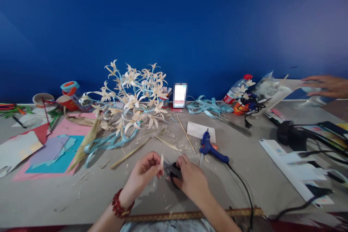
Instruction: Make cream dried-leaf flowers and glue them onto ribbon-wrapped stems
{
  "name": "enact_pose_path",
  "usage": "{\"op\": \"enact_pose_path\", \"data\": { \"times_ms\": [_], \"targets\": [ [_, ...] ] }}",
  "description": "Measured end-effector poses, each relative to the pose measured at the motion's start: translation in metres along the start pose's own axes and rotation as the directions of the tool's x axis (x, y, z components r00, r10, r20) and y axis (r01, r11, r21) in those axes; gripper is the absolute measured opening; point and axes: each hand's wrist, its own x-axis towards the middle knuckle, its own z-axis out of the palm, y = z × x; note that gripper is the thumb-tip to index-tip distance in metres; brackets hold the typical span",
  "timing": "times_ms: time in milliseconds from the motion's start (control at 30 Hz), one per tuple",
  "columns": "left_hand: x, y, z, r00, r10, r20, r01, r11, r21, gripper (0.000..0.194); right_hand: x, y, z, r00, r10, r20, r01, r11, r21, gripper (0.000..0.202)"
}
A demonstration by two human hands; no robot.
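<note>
Between thumb and fingers, my left hand (148, 168) pinches a small pale petal-shaped piece of corn husk (162, 161), held upright. My right hand (191, 175) grips black-handled scissors (175, 177), whose blades point left toward the husk piece. Whether the blades touch it I cannot tell. Both hands are low over the grey table (95, 195), with small pale scraps lying around them. Behind them stands a spray of cream flowers (133, 98) on light-blue wrapped stems. A blue hot glue gun (209, 147) rests to the right of my right hand.
A white power strip (288, 174) with plugs and cables lies at right. Light-blue ribbon (203, 107) and a red-capped bottle (237, 88) are near the wall. Coloured paper sheets (54, 156) lie at left. Another person's hand (326, 86) reaches in at far right, holding something clear and blurred.
</note>
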Motion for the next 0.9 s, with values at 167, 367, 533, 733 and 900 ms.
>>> {"op": "enact_pose_path", "data": {
  "times_ms": [167,367,533,733,900],
  "targets": [
    [-0.001,0.002,-0.002,1.0,0.014,-0.006,-0.013,0.998,0.064,0.014,0.006,0.005,0.001,0.999,-0.003,0.044,0.006,0.998,-0.067,0.031],
    [-0.001,0.002,0.001,0.998,0.024,-0.05,-0.02,0.997,0.074,0.014,0.007,0.007,-0.003,0.997,0.024,0.075,-0.023,1.0,-0.013,0.026],
    [0.001,0.001,0.002,0.997,-0.002,-0.071,0.003,1.0,0.013,0.013,0.007,0.013,-0.012,0.99,-0.037,0.138,0.015,0.986,0.163,0.028],
    [0.003,0.001,0.003,0.985,-0.12,0.128,0.148,0.959,-0.242,0.014,0.013,0.01,-0.046,0.957,-0.261,-0.128,0.288,0.784,0.55,0.039],
    [0.002,-0.001,0.007,0.962,-0.172,0.213,0.239,0.908,-0.344,0.014,0.018,-0.001,-0.055,0.865,-0.44,-0.242,0.496,0.681,0.539,0.013]
  ]
}}
